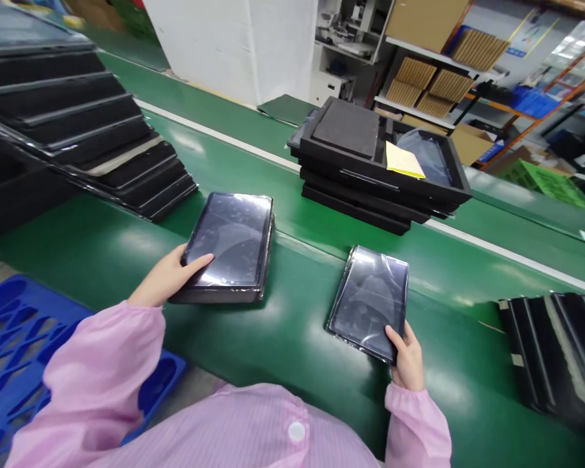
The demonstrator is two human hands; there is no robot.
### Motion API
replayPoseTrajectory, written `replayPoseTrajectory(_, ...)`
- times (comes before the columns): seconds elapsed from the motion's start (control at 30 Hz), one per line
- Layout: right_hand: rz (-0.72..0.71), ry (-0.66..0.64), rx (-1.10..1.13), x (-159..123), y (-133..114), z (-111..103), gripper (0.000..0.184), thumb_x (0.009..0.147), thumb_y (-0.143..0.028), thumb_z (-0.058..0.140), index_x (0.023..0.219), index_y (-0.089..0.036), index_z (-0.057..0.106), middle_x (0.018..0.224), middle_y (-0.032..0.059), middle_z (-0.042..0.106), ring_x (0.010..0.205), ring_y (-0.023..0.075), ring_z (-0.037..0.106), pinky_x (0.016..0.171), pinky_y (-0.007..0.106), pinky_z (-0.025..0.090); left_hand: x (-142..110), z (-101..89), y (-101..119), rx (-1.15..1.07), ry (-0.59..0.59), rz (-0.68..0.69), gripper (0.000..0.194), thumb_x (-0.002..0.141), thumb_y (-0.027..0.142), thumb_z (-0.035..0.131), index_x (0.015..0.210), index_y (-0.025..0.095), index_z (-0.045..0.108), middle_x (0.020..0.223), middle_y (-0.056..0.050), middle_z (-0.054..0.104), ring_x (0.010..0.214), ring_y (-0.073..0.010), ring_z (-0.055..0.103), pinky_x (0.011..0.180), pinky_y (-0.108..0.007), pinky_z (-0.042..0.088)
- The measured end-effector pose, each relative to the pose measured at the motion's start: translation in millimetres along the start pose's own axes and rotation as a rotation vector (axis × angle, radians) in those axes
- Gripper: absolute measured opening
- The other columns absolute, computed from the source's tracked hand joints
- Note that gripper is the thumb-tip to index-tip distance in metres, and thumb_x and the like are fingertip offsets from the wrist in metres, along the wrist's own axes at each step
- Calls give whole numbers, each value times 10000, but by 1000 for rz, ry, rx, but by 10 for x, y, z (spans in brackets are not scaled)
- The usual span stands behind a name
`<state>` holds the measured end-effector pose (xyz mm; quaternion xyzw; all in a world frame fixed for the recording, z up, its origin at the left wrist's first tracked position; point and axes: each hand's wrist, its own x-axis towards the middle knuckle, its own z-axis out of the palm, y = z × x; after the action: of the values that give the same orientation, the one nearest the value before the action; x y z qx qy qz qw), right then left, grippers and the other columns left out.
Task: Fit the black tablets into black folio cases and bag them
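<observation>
A dark tablet in shiny plastic wrap [230, 242] lies on top of a black tray on the green belt [292, 325]. My left hand [168, 277] grips its near left corner, thumb on the screen. A second wrapped tablet [368, 300] rests flat on the belt to the right. My right hand [407, 361] holds its near right corner, fingers closed round the edge. Both arms wear pink sleeves.
A slanted stack of black trays [78, 130] fills the far left. Stacked black foam trays with a yellow note [370, 169] sit beyond the white line. More black trays [560, 351] lie at the right. A blue pallet [10, 351] is below left.
</observation>
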<state>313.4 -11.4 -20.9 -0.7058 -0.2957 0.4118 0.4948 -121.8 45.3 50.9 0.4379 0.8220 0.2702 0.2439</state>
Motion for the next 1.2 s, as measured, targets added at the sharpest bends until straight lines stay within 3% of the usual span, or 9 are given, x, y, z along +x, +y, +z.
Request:
replayPoseTrajectory(0.13,-121,162,-193,50,-104,-29,677,529,-483,795,1102,-145,675,1322,236,615,1363,469,437,1136,637,324,-53,-7,89,-74,-40,-100,528,658,489,629,1070,164,688,1119,-116,775,1028,-340,706,987,-461,529)
replayPoseTrajectory(0.23,-257,128,-283,37,-359,311,654,584,-428,793,1154,-138,656,1474,258,470,1476,460,242,1202,646,141,-85,16,117,-136,-11,-73,549,646,464,648,1103,163,692,1141,-113,771,1064,-336,699,1007,-456,522)
replayPoseTrajectory(0.3,-328,-222,-261,-30,-526,790,635,673,-436,742,1219,-134,626,1449,245,502,1447,427,324,1195,636,192,-96,35,108,-177,-1,-57,580,647,452,663,1147,160,687,1183,-110,760,1102,-328,691,1034,-446,510)
replayPoseTrajectory(0.37,-303,-450,-227,-141,-629,1383,562,672,-445,758,1157,-175,669,1302,178,644,1269,367,566,1088,532,438,-99,54,72,-221,-9,-37,600,654,442,672,1186,165,681,1213,-100,753,1115,-320,690,1046,-439,508)
replayPoseTrajectory(0.47,-251,-616,-196,-340,-648,2182,421,674,-448,787,999,-192,713,1127,122,734,1129,323,671,994,444,533,-92,82,-30,-249,-33,27,634,671,459,677,1244,187,667,1268,-85,731,1142,-317,684,1051,-433,514)
replayPoseTrajectory(0.57,-215,-654,-149,-509,-591,2566,415,670,-380,799,1020,-183,695,1083,108,750,1058,298,703,961,420,553,-86,106,-144,-190,2,114,690,689,509,686,1305,201,642,1416,-100,636,1300,-347,588,1134,-472,439)
replayPoseTrajectory(0.7,-211,-606,-39,-562,-589,2428,455,665,-275,759,1096,-172,654,1097,107,756,1039,277,709,981,415,543,-150,158,-152,-124,-14,241,684,743,557,651,1333,212,637,1536,-94,519,1459,-339,414,1227,-492,301)
replayPoseTrajectory(0.93,-219,-418,128,-273,-635,1503,524,660,-430,750,1113,-177,679,1132,104,763,1095,295,690,1019,461,515,-281,354,143,-83,-254,400,768,765,650,617,1406,229,579,1594,-91,439,1517,-319,309,1234,-492,272)
replayPoseTrajectory(1.2,-209,-194,5,-153,-213,1015,637,686,-480,726,1217,-132,672,1128,144,756,1151,335,658,1058,514,472,-236,542,-319,-95,319,71,740,833,505,595,1467,142,477,1523,-198,508,1438,-348,448,1188,-501,362)
